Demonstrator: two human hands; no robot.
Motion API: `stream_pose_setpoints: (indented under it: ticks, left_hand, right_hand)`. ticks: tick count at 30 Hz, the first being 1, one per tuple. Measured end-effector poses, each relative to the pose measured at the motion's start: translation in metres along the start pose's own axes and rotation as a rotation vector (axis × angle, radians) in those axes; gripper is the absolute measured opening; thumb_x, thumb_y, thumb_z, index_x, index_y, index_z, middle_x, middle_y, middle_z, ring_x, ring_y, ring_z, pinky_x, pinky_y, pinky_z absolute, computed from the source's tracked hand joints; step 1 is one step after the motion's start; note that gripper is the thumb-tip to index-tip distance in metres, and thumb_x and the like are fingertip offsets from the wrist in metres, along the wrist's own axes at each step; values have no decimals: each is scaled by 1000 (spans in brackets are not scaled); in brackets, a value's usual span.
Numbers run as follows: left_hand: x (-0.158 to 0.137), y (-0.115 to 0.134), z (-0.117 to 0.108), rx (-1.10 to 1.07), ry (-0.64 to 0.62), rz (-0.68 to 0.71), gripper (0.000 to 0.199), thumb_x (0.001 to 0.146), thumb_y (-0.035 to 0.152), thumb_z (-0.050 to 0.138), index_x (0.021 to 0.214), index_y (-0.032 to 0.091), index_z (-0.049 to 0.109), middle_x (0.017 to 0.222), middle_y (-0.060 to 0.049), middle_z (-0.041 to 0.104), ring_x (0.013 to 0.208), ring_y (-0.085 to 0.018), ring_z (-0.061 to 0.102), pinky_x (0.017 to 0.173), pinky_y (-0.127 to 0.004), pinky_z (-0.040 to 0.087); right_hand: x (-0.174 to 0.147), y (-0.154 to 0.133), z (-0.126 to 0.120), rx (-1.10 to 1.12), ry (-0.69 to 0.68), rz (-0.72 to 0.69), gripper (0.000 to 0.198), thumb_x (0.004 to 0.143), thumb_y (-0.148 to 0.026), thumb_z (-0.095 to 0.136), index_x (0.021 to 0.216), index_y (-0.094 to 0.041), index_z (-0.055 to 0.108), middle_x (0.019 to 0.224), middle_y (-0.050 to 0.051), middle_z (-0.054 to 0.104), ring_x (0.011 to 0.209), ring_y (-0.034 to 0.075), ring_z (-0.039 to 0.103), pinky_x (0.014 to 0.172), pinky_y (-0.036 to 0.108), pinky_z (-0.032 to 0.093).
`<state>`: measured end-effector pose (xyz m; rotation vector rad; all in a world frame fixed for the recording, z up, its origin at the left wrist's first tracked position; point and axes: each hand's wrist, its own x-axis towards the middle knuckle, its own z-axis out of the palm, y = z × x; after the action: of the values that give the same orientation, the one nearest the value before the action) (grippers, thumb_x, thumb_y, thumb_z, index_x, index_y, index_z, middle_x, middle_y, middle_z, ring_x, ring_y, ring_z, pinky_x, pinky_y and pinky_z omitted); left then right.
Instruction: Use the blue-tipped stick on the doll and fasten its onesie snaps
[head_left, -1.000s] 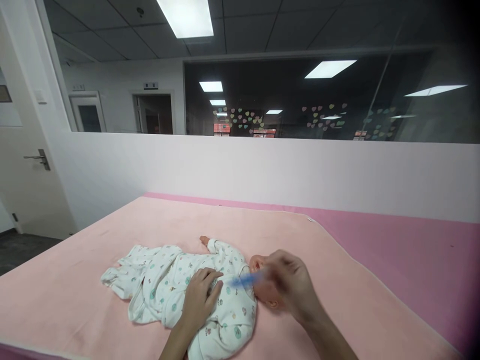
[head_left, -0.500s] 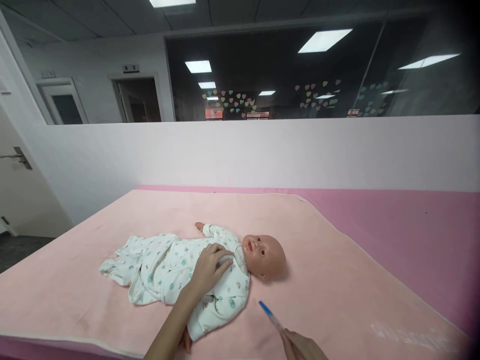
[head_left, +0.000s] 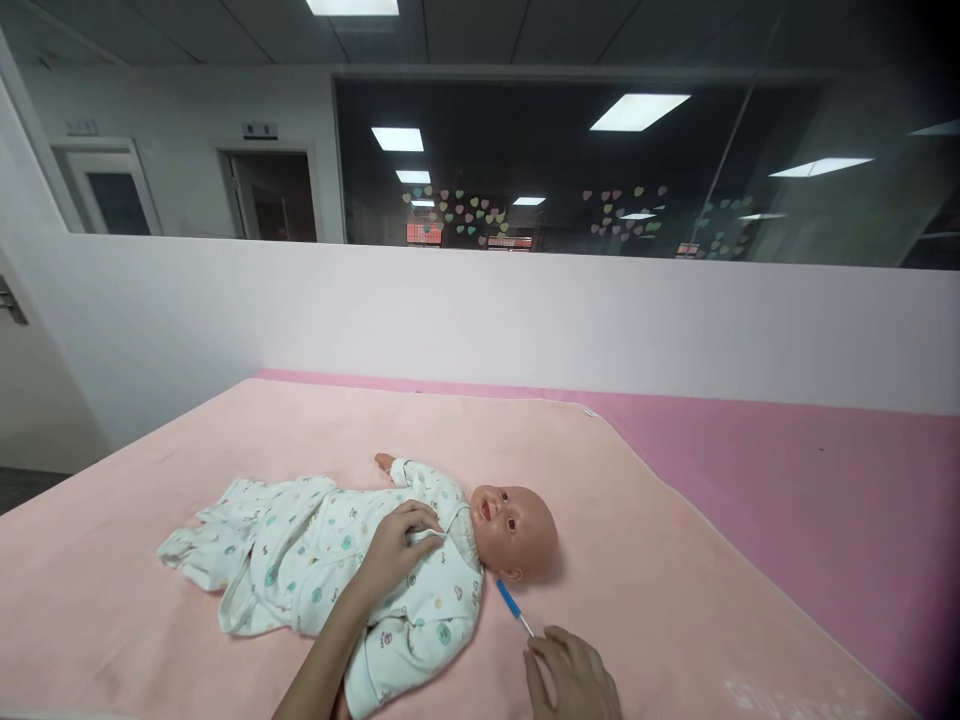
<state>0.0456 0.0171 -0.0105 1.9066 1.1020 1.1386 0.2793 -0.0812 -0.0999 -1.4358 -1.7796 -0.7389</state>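
Note:
A baby doll lies on its back, its head to the right, wearing a white long-sleeved garment with small green and brown prints. My left hand rests on its chest, the thumb and fingers closed on the cloth near the collar. Below the doll's head, my right hand has its fingertips at the lower end of a slim stick with a blue upper part and thin pale shaft. The stick's blue tip points toward the doll's neck. Its exact kind cannot be made out.
The doll lies on a peach sheet spread over a pink surface. Behind it runs a low white wall with a window above. A door stands at the left.
The stick has moved toward the doll's neck, and more of my right hand shows. My left hand stays on the doll's chest. The camera view has shifted slightly.

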Motion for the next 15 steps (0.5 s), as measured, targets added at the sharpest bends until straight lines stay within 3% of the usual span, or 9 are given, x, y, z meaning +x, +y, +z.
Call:
stream_pose_setpoints:
  ticks: [3, 9, 15]
  left_hand:
    - [0, 1, 0, -55, -20, 22, 10, 72, 26, 56, 73, 19, 63, 92, -5, 60, 89, -18, 54, 81, -30, 41]
    - [-2, 1, 1, -50, -1, 11, 14, 76, 28, 48, 77, 18, 58, 80, -3, 60, 78, -17, 54, 74, -29, 42]
    - [-3, -4, 2, -42, 29, -1, 14, 77, 27, 45, 72, 17, 54, 71, 0, 59, 69, -15, 52, 68, -27, 41]
  right_hand:
    - [40, -27, 0, 128, 18, 23, 14, 82, -25, 45, 78, -20, 58, 87, 7, 60, 82, 19, 55, 67, 31, 45]
    - [123, -80, 13, 531, -210, 29, 19, 84, -17, 39, 97, -21, 52, 88, 4, 58, 83, 17, 53, 74, 33, 45]
    - [112, -89, 51, 719, -175, 26, 32, 84, -12, 34, 111, -19, 48, 102, 7, 57, 95, 18, 52, 82, 34, 45]
